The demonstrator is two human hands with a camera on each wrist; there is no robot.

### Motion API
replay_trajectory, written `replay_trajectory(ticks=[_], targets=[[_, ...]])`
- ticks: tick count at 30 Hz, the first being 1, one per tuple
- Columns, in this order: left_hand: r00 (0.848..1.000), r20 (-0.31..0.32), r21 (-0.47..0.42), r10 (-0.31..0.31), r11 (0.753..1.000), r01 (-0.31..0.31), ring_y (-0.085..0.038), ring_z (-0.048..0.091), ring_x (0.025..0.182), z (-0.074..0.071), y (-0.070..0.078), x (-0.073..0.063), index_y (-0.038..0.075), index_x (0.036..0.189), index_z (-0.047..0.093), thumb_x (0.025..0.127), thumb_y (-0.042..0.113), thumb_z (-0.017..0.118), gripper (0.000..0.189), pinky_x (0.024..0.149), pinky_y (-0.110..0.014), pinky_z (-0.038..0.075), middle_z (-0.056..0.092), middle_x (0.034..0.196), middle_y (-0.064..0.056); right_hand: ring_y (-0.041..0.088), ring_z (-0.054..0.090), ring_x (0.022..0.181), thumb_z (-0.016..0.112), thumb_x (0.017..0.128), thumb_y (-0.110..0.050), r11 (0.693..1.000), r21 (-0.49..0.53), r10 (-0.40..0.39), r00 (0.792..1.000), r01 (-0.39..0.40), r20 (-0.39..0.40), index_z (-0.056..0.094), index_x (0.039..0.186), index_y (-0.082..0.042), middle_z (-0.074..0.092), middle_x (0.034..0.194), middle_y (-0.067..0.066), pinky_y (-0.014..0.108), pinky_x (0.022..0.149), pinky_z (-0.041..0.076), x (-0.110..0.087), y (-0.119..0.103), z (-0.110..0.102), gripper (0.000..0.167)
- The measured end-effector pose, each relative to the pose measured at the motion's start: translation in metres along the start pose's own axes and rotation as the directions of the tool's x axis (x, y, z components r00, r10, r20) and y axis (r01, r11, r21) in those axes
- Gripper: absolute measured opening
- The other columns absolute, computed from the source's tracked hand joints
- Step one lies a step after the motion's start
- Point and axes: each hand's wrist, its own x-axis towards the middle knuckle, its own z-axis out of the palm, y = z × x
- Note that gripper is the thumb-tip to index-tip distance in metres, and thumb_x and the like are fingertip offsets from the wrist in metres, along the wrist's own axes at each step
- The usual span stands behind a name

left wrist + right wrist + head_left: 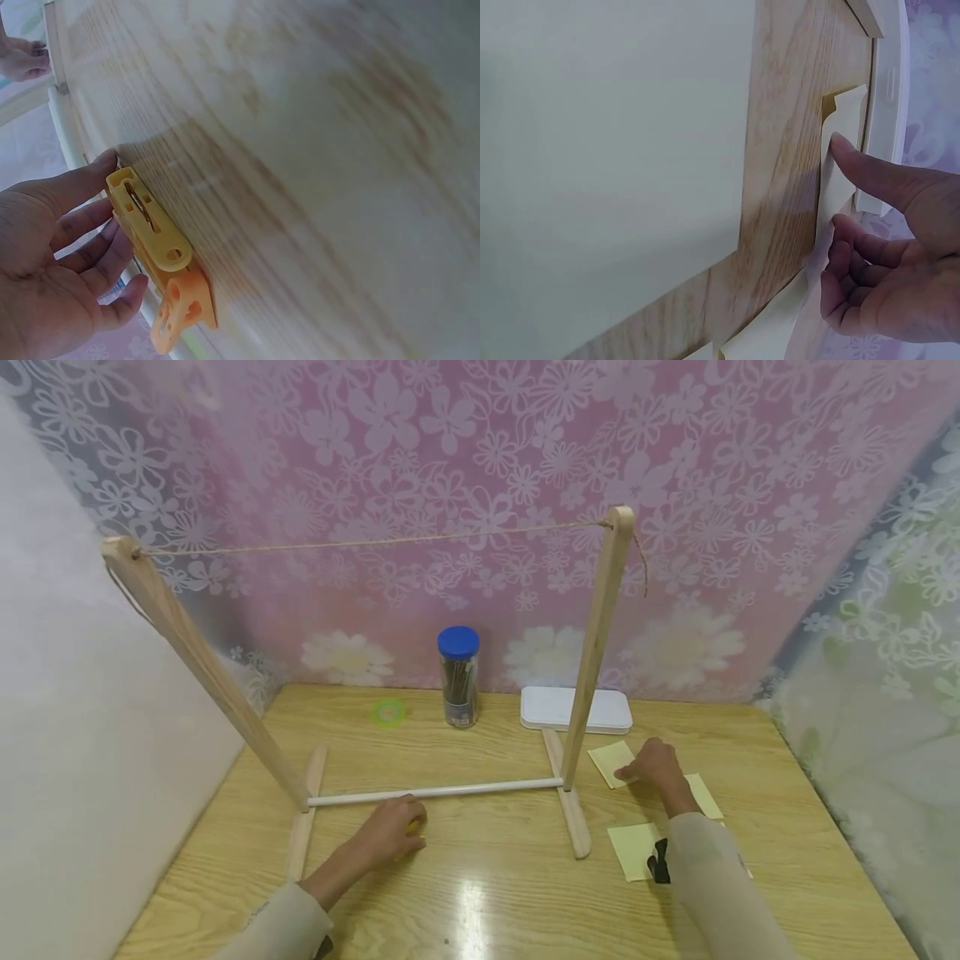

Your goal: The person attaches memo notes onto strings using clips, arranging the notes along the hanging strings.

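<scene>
My left hand [392, 831] lies low over the table, just in front of the white rod. Between its thumb and fingers is a yellow clothespin [154, 221], the thumb tip at one end and the fingers curled behind. An orange clothespin [184, 304] overlaps the yellow one's other end, under the palm. On the right side, my right hand [657, 768] pinches the edge of a yellow paper square [609, 762], thumb on its face and the other fingers curled. That paper [844, 120] bends up at its end in the right wrist view.
A wooden stand's left post [202, 660] and right post [600, 643] carry a string [375, 542] above a white rod [465, 790]. Behind are a blue-lidded jar [459, 681], a white case [611, 710] and a green ring [388, 713]. More paper squares [630, 847] lie under the right forearm.
</scene>
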Motion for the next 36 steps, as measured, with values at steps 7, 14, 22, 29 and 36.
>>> replay_trajectory(ticks=[7,14,22,29,36], targets=[[1.000,-0.005,-0.010,0.024,1.000,-0.024,-0.018,0.060,0.080,0.002,0.000,-0.001,0.001,0.093,0.067,0.072,0.012,0.081,0.028,0.072,-0.030,0.054,0.064,0.090,-0.006,0.028,0.056,0.070,0.078,0.075,-0.033,0.992,-0.113,-0.056,0.998,0.056,0.009,0.055,0.059,-0.003,0.058,0.071,0.016,0.047,0.077,0.053,0.002,0.001,0.003,0.041],[1.000,-0.006,0.003,0.022,1.000,-0.022,-0.016,0.060,0.081,-0.001,0.003,0.001,0.004,0.097,0.068,0.073,0.016,0.081,0.029,0.077,-0.036,0.052,0.066,0.091,-0.004,0.030,0.048,0.071,0.080,0.074,-0.023,0.999,0.033,-0.022,0.999,0.023,-0.031,0.042,0.081,0.003,0.046,0.075,0.015,0.038,0.062,0.046,-0.003,0.001,0.008,0.047],[1.000,-0.009,-0.125,0.017,0.992,-0.018,-0.022,0.064,0.085,-0.018,0.017,0.010,0.001,0.104,0.068,0.077,0.010,0.077,0.029,0.071,-0.030,0.054,0.067,0.098,-0.009,0.026,0.051,0.067,0.074,0.077,-0.017,0.992,0.084,-0.093,0.993,0.099,-0.072,0.061,0.089,0.012,0.061,0.075,0.019,0.036,0.063,0.044,-0.013,0.009,-0.001,0.035],[0.997,-0.077,-0.223,0.025,0.974,-0.042,-0.025,0.064,0.092,-0.037,0.029,0.014,-0.004,0.105,0.067,0.078,0.011,0.076,0.032,0.080,-0.040,0.056,0.061,0.117,-0.017,0.019,0.054,0.062,0.064,0.089,-0.024,0.958,0.274,-0.084,0.996,0.091,-0.037,0.063,0.085,0.005,0.063,0.068,0.013,0.030,0.055,0.044,-0.036,0.013,-0.016,0.029],[0.984,-0.167,-0.172,0.061,0.981,-0.090,-0.020,0.064,0.092,-0.063,0.044,0.023,0.005,0.106,0.066,0.078,0.017,0.076,0.032,0.081,-0.035,0.055,0.066,0.107,-0.007,0.017,0.070,0.070,0.062,0.093,-0.024,0.841,0.528,-0.133,0.991,0.120,-0.013,0.055,0.116,0.012,0.070,0.081,0.010,0.033,0.070,0.059,-0.073,0.008,-0.033,0.044]])
